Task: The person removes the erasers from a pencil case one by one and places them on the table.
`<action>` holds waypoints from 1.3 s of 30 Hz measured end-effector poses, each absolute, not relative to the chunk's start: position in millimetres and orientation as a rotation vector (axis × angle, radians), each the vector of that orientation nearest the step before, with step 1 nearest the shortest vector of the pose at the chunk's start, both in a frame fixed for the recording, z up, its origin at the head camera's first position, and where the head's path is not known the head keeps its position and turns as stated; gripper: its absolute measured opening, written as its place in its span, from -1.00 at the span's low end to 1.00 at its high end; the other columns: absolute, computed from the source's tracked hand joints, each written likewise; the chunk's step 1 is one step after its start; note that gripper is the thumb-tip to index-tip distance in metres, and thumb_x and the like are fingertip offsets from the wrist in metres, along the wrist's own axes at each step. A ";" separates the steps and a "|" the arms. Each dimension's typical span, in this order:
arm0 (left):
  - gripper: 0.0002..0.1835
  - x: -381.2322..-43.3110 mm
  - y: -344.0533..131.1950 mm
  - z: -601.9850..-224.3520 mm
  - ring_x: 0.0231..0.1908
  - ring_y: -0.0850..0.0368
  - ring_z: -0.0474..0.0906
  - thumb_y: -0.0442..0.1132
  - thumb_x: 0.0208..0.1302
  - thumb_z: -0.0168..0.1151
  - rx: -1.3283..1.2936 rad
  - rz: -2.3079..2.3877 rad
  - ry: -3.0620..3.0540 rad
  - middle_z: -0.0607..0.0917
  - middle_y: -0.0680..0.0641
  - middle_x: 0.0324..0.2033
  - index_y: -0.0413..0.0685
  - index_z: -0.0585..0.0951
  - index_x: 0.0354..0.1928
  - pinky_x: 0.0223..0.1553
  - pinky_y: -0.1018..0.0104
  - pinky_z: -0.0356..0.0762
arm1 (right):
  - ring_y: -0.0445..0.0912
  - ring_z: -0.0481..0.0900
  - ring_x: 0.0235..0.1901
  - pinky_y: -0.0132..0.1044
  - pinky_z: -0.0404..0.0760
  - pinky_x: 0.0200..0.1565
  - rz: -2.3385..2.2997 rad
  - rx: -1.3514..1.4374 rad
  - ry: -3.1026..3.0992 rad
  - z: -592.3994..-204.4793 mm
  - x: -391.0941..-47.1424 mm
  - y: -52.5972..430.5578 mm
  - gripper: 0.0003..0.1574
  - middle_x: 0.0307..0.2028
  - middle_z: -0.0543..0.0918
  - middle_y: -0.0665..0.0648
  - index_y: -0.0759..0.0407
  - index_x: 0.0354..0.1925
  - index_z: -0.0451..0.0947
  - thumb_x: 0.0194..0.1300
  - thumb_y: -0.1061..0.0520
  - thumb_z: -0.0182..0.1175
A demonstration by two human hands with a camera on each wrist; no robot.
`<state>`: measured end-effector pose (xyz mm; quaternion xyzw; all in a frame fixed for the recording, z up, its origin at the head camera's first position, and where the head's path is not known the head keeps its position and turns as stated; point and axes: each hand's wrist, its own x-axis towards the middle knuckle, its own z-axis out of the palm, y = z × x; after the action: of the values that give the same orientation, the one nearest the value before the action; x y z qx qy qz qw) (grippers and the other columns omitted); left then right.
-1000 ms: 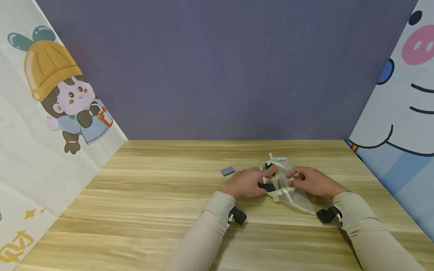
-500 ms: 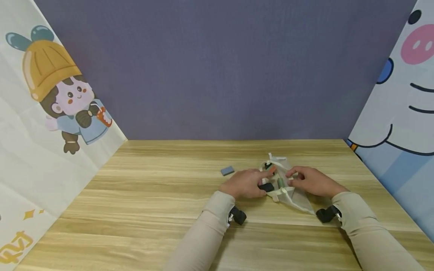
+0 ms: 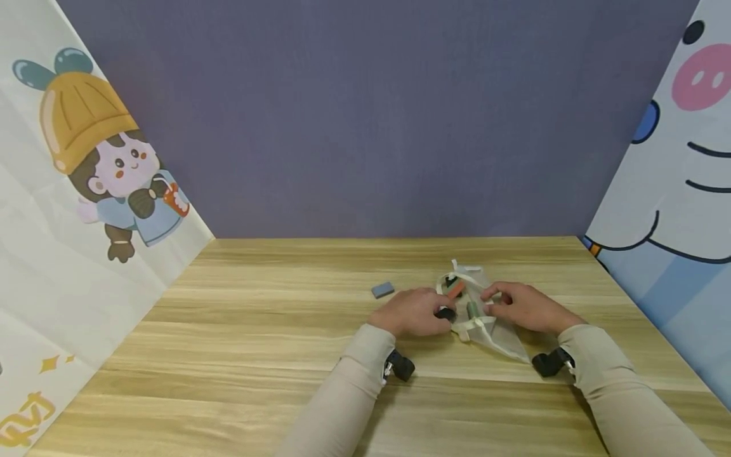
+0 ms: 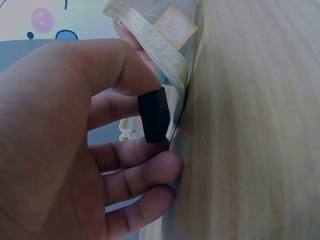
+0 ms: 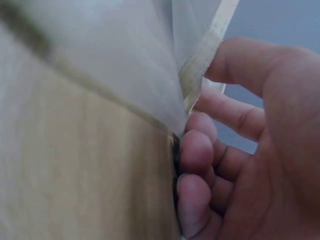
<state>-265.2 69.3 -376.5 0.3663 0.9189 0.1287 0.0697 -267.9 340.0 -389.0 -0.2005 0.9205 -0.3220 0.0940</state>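
My left hand pinches a small black rectangular block between thumb and fingers, at the mouth of a whitish mesh bag. The bag lies on its side with its opening spread toward that hand. Inside it show an orange piece, a green piece and something dark behind the orange one. On the bag's other side, my right hand holds the cream edge band between thumb and index finger, its other fingers curled beside the mesh.
A flat blue-grey block lies on the wooden table, left of the bag. A purple-grey panel stands along the back edge. Printed cartoon sheets flank the table on both sides. A square tag hangs on the bag.
My left fingers have curled in from reaching into the bag, and the black block has shifted left toward my palm. My right hand stays on the bag's edge.
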 end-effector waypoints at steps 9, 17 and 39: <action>-0.50 -263.9 67.1 -376.0 -0.62 0.27 0.29 -0.04 0.39 0.15 1.102 0.482 2.747 0.64 0.23 -0.05 0.30 0.51 0.37 -0.57 0.38 0.24 | -0.04 0.36 -0.47 -0.20 0.35 -0.42 -0.962 -0.590 2.726 -389.3 -267.0 340.1 -0.57 -0.38 0.50 0.08 0.12 0.12 0.57 0.44 -0.09 0.22; -0.66 -262.7 60.8 -372.9 -0.54 0.27 0.38 0.01 0.42 0.19 1.083 0.521 2.777 0.52 0.14 -0.46 0.14 0.63 0.15 -0.45 0.37 0.35 | -0.05 0.37 -0.48 -0.23 0.35 -0.44 -0.955 -0.594 2.725 -389.6 -267.6 339.5 -0.61 -0.39 0.50 0.07 0.14 0.10 0.57 0.44 -0.04 0.23; -0.53 -254.6 49.7 -369.5 -0.23 0.35 0.56 0.08 0.41 0.22 1.040 0.469 2.889 0.65 0.16 0.01 0.23 0.55 0.31 -0.28 0.34 0.52 | -0.06 0.34 -0.50 -0.23 0.32 -0.46 -0.992 -0.581 2.713 -390.1 -264.2 340.5 -0.61 -0.41 0.49 0.08 0.11 0.11 0.56 0.44 -0.05 0.22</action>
<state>-254.6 49.7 -369.5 0.3347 0.9300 0.1509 0.0178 -264.2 340.5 -390.1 -0.1963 0.9164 -0.3350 0.0977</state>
